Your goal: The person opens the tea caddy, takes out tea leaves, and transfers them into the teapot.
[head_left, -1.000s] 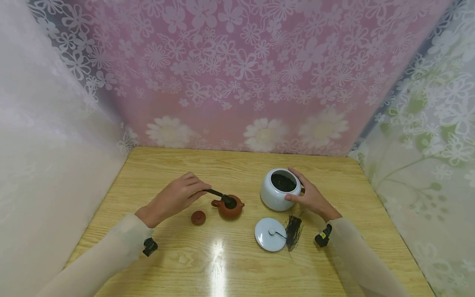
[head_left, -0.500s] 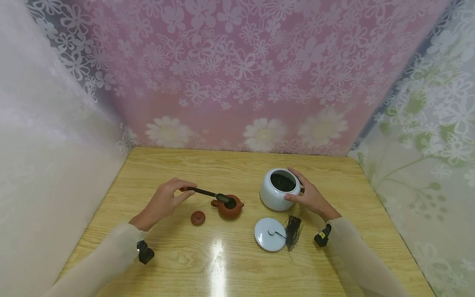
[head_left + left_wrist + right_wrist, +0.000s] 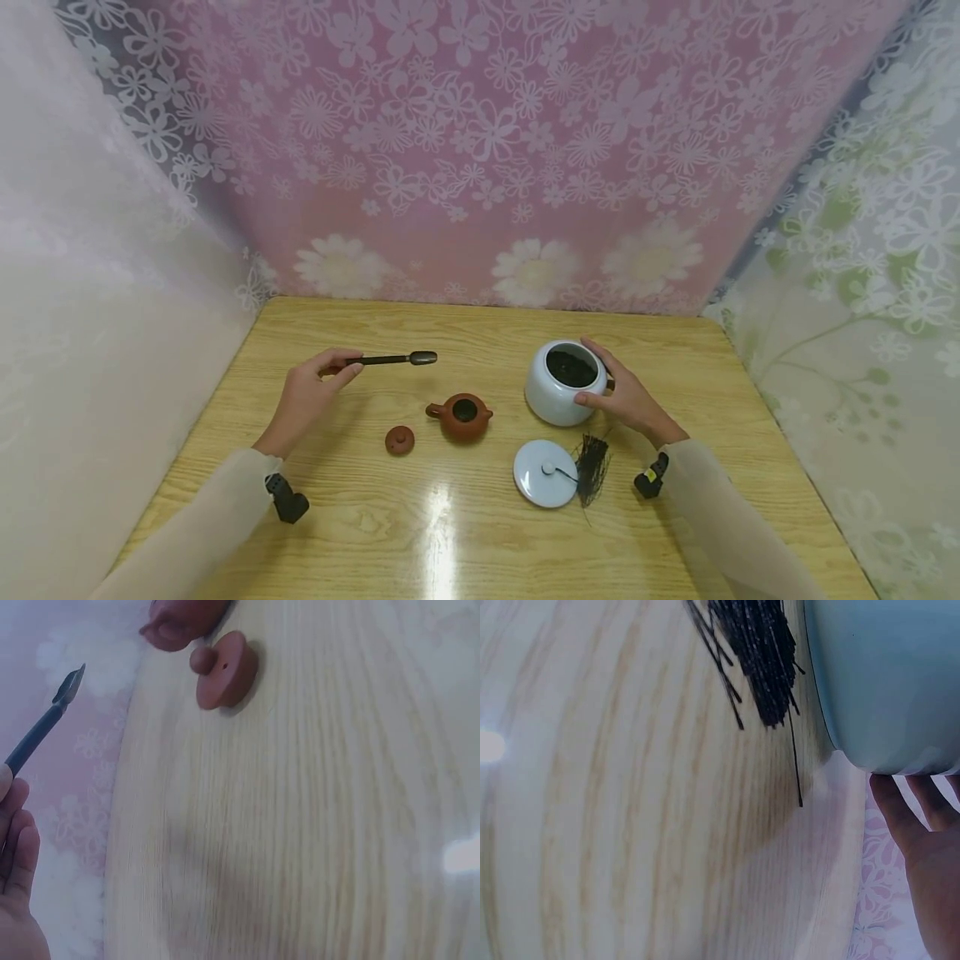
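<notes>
My left hand pinches a small tea scoop by its dark handle, held level above the table, behind and left of the teapot. Its narrow bowl points right and looks bare. The reddish-brown clay teapot stands uncovered with dark leaves inside, its handle to the left and spout to the right. Its round clay lid lies at its left front. My right hand grips a white jar of dark tea leaves, thumb at the front and fingers round the far side. In the right wrist view, fingertips touch the jar's wall.
The white jar lid lies in front of the jar. A bundle of thin dark strands, attached to its knob by a cord, spreads to its right. A flowered cloth bounds the back of the wooden table.
The scoop has come out of the teapot's mouth and risen up and to the left with my left hand. Its bowl, dark with leaves earlier, now looks bare. The right hand and jar stay put.
</notes>
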Demonstrator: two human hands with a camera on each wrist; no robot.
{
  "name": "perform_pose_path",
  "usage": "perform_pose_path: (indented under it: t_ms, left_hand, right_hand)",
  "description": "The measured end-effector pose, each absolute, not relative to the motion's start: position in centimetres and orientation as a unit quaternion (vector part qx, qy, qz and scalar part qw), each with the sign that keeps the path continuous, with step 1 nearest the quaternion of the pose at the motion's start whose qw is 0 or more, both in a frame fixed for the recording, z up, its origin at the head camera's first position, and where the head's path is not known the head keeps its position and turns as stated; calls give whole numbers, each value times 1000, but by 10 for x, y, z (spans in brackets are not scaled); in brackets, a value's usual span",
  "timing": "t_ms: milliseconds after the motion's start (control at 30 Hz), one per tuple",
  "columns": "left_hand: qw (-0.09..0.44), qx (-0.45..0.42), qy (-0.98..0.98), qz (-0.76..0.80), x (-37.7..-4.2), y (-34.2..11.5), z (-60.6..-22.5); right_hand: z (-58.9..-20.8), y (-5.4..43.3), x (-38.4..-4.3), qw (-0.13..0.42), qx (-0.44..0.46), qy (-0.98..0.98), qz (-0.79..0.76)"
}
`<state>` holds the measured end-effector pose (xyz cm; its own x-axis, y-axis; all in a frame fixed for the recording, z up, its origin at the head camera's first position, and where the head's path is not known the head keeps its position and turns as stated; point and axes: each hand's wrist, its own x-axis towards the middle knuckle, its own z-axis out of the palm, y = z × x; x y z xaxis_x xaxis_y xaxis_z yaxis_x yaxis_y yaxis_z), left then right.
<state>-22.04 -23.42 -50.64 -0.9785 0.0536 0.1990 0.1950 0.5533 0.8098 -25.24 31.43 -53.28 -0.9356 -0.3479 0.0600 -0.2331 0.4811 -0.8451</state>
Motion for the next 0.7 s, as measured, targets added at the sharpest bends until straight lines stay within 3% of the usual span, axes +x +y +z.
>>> perform_pose_path:
  t_ms: [333,700]
  left_hand:
    - [111,3,-876,-469,-236,-252,-512]
    - [117,47,-877,-463,-241,-267,-526]
  right_hand:
    - [-529,312,-251,51,-164,859,-482]
    - [-500,303,-253,-27,-193,851,-487]
